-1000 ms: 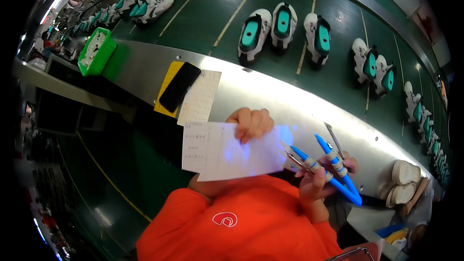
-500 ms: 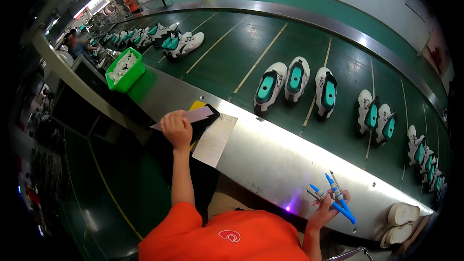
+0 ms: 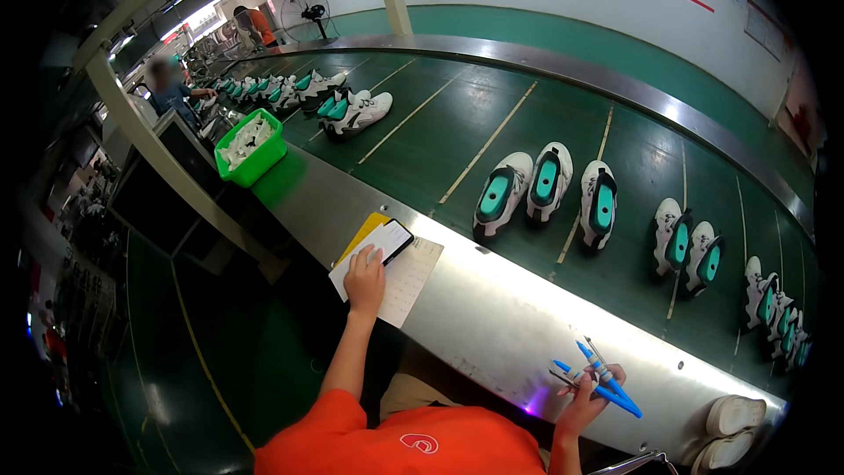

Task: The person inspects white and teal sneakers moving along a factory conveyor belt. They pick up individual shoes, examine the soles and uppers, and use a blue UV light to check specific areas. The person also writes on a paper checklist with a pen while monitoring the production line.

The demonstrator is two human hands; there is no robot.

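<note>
My left hand lies on a white paper slip with its fingers stretched over it. Beneath the slip is a black-edged phone, partly covered, and a yellow flat piece shows at its far side. A larger handwritten sheet lies under them on the metal ledge. Over the ledge's near edge, on the right, my right hand is closed round blue pens and thin, dark-tipped sticks. The lower parts of these are hidden by the fingers.
White shoes with teal inserts stand in groups on the green conveyor. A green basket of small white pieces sits on the ledge at left. Pale shoes lie at the lower right. A co-worker is at far left.
My left hand has turned the slip over the phone and laid it down, its grip loosened. My right hand still holds the pens. The whole view has tilted slightly.
</note>
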